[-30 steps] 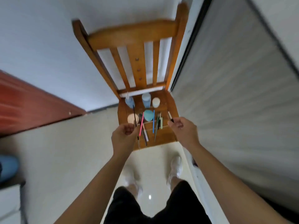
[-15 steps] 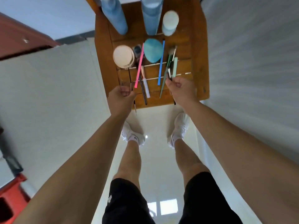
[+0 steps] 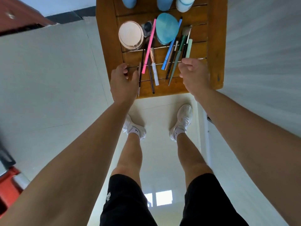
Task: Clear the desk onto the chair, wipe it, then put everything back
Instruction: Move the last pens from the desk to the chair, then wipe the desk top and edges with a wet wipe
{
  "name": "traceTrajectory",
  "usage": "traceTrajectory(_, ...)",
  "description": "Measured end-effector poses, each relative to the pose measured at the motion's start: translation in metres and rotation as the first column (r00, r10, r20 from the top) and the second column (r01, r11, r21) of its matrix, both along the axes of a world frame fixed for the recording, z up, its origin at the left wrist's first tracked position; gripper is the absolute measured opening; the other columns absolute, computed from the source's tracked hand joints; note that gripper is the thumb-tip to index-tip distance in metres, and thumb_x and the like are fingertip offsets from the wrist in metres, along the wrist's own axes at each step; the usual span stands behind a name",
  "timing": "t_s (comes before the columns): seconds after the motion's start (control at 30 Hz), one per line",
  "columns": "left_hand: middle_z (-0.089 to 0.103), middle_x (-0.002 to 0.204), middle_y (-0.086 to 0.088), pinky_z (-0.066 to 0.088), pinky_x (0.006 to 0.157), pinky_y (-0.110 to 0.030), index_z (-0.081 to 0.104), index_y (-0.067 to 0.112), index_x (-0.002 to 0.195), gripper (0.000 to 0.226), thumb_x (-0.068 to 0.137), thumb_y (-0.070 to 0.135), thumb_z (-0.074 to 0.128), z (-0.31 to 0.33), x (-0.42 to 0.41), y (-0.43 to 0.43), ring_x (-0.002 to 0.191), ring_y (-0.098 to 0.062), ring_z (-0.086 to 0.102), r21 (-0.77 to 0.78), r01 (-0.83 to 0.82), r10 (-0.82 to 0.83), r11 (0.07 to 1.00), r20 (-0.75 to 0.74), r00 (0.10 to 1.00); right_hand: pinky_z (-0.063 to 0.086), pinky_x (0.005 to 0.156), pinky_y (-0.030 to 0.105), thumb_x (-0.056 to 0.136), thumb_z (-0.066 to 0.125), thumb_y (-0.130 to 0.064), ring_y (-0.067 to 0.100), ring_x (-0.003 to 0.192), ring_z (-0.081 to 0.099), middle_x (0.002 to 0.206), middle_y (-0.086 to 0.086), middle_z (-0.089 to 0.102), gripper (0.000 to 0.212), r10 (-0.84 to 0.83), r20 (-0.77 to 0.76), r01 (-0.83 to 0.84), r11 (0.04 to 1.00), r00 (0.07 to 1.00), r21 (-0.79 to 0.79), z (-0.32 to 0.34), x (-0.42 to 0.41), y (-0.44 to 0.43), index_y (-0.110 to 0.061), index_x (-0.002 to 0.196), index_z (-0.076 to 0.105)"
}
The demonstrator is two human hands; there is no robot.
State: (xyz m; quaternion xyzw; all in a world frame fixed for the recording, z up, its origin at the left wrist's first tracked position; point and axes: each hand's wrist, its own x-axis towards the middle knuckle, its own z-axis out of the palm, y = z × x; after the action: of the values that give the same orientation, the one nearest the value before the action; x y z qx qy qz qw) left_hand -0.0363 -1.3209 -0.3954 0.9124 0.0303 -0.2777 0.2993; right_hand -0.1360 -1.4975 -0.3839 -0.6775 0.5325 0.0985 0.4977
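Fingers (image 3: 123, 68) of the left hand (image 3: 124, 82) hang loose beside a pencil (image 3: 139, 74); whether the right hand (image 3: 193, 74) pinches a brush (image 3: 187, 41) is unclear. Both lie on the chair (image 3: 215, 46) at 12 o'clock: clearing seems nearly done, wiping and returning remain.

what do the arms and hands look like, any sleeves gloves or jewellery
The left arm and right arm are bare along all that shows, with no sleeves or markings. The left hand and right hand wear no gloves; no watch, ring or band is visible. Below: black shorts, white socks, white shoes.
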Motion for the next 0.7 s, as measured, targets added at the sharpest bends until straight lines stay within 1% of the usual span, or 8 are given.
traceTrajectory(0.07,0.049,0.144,0.004,0.045,0.105,-0.036,0.046,0.024,0.142,0.055,0.095,0.051,0.055,0.004,-0.001,0.004,0.13,-0.016,0.049,0.034,0.107,-0.108,0.994,0.035,0.994,0.054,0.097,0.033,0.102,0.056,-0.035,0.014,0.113,0.065,0.13,-0.003,0.066,0.034,0.024,-0.013,-0.025,0.999,1.0,-0.038,0.005,-0.004,0.003,-0.021,0.133,0.06)
traceTrajectory(0.13,0.033,0.158,0.002,0.035,0.113,-0.045,0.035,0.026,0.15,0.064,0.096,0.058,0.046,0.012,-0.003,0.009,0.144,-0.022,0.033,0.084,0.215,-0.22,0.973,0.054,0.974,0.051,0.095,0.029,0.103,0.051,-0.038,0.014,0.117,0.062,0.132,-0.003,0.064,0.038,0.081,-0.042,-0.085,0.991,0.996,-0.101,0.015,-0.007,0.005,-0.022,0.136,0.057)
traceTrajectory(0.2,0.017,0.165,-0.001,0.021,0.118,-0.053,0.024,0.028,0.154,0.068,0.098,0.064,0.032,0.026,-0.005,0.017,0.151,-0.026,0.016,0.165,0.311,-0.33,0.936,0.102,0.938,0.046,0.099,0.032,0.104,0.046,-0.042,0.018,0.128,0.055,0.142,0.001,0.057,0.045,0.162,-0.073,-0.173,0.968,0.984,-0.182,0.029,-0.013,0.007,-0.022,0.145,0.048)
traceTrajectory(0.3,0.001,0.167,-0.002,0.001,0.119,-0.056,0.011,0.031,0.157,0.071,0.097,0.069,0.018,0.063,-0.001,0.025,0.153,-0.029,-0.001,0.257,0.392,-0.445,0.884,0.2,0.873,0.029,0.117,0.047,0.106,0.036,-0.048,0.027,0.15,0.025,0.164,0.007,0.024,0.059,0.303,-0.152,-0.336,0.89,0.941,-0.307,0.067,-0.018,0.004,-0.024,0.158,0.023)
traceTrajectory(0.37,-0.003,0.167,-0.002,-0.004,0.118,-0.057,0.007,0.032,0.157,0.072,0.096,0.07,0.014,0.099,0.006,0.031,0.153,-0.029,-0.005,0.305,0.428,-0.503,0.851,0.238,0.831,0.022,0.119,0.049,0.106,0.034,-0.049,0.029,0.153,0.014,0.168,0.008,0.008,0.063,0.384,-0.18,-0.424,0.824,0.906,-0.377,0.102,-0.019,-0.001,-0.025,0.16,0.013)
traceTrajectory(0.5,-0.003,0.167,-0.004,0.004,0.119,-0.062,0.009,0.029,0.158,0.071,0.098,0.067,0.012,0.201,0.031,0.037,0.153,-0.028,-0.006,0.366,0.443,-0.555,0.819,0.306,0.774,0.021,0.12,0.047,0.105,0.034,-0.048,0.032,0.152,0.016,0.167,0.015,0.009,0.064,0.465,-0.139,-0.465,0.719,0.874,-0.517,0.198,-0.008,-0.019,-0.019,0.16,0.016)
traceTrajectory(0.6,0.004,0.166,-0.009,0.012,0.118,-0.063,0.018,0.024,0.158,0.069,0.099,0.06,0.018,0.3,0.048,0.037,0.153,-0.031,0.002,0.386,0.403,-0.549,0.83,0.435,0.714,0.022,0.12,0.049,0.104,0.026,-0.054,0.036,0.152,0.017,0.166,0.018,0.009,0.067,0.558,-0.116,-0.477,0.563,0.822,-0.675,0.283,0.016,-0.033,-0.018,0.159,0.016)
traceTrajectory(0.7,0.015,0.164,-0.015,0.022,0.112,-0.062,0.026,0.019,0.156,0.065,0.102,0.055,0.024,0.397,0.051,0.05,0.151,-0.037,0.013,0.374,0.339,-0.504,0.863,0.581,0.64,0.018,0.123,0.052,0.102,0.015,-0.062,0.035,0.153,0.009,0.167,0.017,0.002,0.072,0.643,-0.067,-0.42,0.415,0.763,-0.808,0.365,0.044,-0.034,-0.02,0.16,0.008)
